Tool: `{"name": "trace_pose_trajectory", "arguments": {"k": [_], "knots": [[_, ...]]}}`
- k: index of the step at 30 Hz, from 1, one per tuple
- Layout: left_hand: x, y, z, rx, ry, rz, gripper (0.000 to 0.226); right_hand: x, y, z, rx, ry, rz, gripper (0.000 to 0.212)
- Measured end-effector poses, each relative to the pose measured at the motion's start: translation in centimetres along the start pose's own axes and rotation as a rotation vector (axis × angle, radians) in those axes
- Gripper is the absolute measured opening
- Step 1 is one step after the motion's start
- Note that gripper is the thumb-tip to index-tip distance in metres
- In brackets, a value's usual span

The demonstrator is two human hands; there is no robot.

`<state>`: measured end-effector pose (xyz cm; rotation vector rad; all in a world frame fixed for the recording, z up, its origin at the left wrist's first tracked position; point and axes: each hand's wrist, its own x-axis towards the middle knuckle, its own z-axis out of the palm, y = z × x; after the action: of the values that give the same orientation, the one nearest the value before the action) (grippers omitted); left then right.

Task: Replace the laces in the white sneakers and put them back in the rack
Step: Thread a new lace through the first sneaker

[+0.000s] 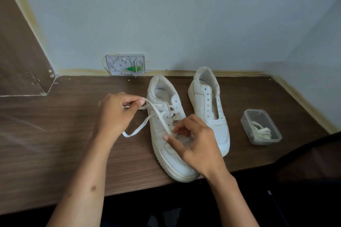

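On the brown desk (64,143) two white sneakers sit side by side, heels toward the wall; left sneaker (167,134) partly laced near the top, toe at the desk's front edge; right sneaker (210,108) unlaced, eyelets bare; left hand (114,114) raised beside the left sneaker, forearm reaching in from lower left, thumb and forefinger pinching the lace (147,116), which loops down to the desk; right hand (195,142) over the left sneaker's vamp, wrist bent, fingers curled, pinching the lace's other run at the lower eyelets; clear plastic container (261,127) right of the sneakers holds a bundled lace (262,132).
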<state>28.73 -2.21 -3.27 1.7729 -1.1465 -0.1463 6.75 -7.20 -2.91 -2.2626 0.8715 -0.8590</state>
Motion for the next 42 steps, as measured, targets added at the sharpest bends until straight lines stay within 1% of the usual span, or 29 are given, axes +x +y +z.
{"name": "trace_pose_trajectory", "arguments": {"k": [2,6,7,8,9,10,11,13,16,18,20,22,23,26,29,31,35,38,42], "knots": [[0.0,0.0,-0.1,0.029,0.012,-0.011,0.009,-0.2,0.3,0.0,-0.080,-0.032,-0.032,0.016],[-0.1,0.2,-0.4,0.199,0.030,0.002,0.009,-0.6,0.2,-0.2,-0.088,-0.012,-0.064,0.005],[-0.1,0.3,-0.3,0.237,0.032,0.009,0.014,-0.6,0.1,-0.2,-0.087,0.005,-0.065,0.004],[-0.1,0.5,-0.3,0.256,0.023,0.031,0.024,-0.5,0.1,-0.1,-0.084,0.032,-0.061,0.003],[0.0,0.8,-0.2,0.227,0.005,0.077,0.034,-0.4,0.1,-0.1,-0.077,0.070,-0.055,0.003],[0.0,1.2,-0.1,0.146,-0.021,0.137,0.040,-0.2,0.1,-0.1,-0.061,0.115,-0.051,0.004],[-0.1,1.7,0.1,0.046,-0.053,0.199,0.040,0.0,0.0,-0.1,-0.035,0.162,-0.050,0.006],[-0.5,2.8,0.9,-0.066,-0.095,0.318,0.033,0.4,-0.1,-0.2,0.026,0.238,-0.048,0.011],[-0.8,4.0,2.9,-0.052,-0.096,0.442,0.024,0.9,-0.4,-0.1,0.107,0.307,-0.035,0.021],[-0.9,4.2,3.7,-0.080,-0.076,0.478,0.021,1.0,-0.8,0.1,0.214,0.366,0.004,0.025],[-0.9,4.4,4.0,-0.120,-0.092,0.464,0.024,1.0,-1.2,0.2,0.315,0.435,0.037,0.029],[-0.9,4.8,4.1,-0.147,-0.114,0.455,0.026,1.1,-1.3,0.2,0.364,0.483,0.051,0.028],[-0.9,4.9,4.1,-0.143,-0.109,0.463,0.023,1.2,-1.3,0.2,0.369,0.492,0.058,0.025],[-0.5,4.9,4.1,-0.101,-0.012,0.431,0.010,1.3,-1.2,0.3,0.370,0.493,0.089,0.021],[-0.3,4.2,4.1,-0.048,0.140,0.275,0.012,1.4,-1.3,0.4,0.370,0.471,0.120,0.022],[-0.1,3.7,4.2,0.033,0.173,0.186,0.016,1.4,-1.2,0.5,0.342,0.444,0.139,0.021],[0.3,3.6,4.9,0.176,0.159,0.188,0.015,1.5,-0.7,0.8,0.272,0.387,0.172,0.025],[0.6,4.0,5.1,0.229,0.130,0.227,0.014,1.7,-0.3,1.1,0.259,0.365,0.187,0.019],[1.4,3.7,4.2,0.244,0.013,0.333,0.007,2.0,0.1,1.6,0.184,0.320,0.174,0.019]]}}
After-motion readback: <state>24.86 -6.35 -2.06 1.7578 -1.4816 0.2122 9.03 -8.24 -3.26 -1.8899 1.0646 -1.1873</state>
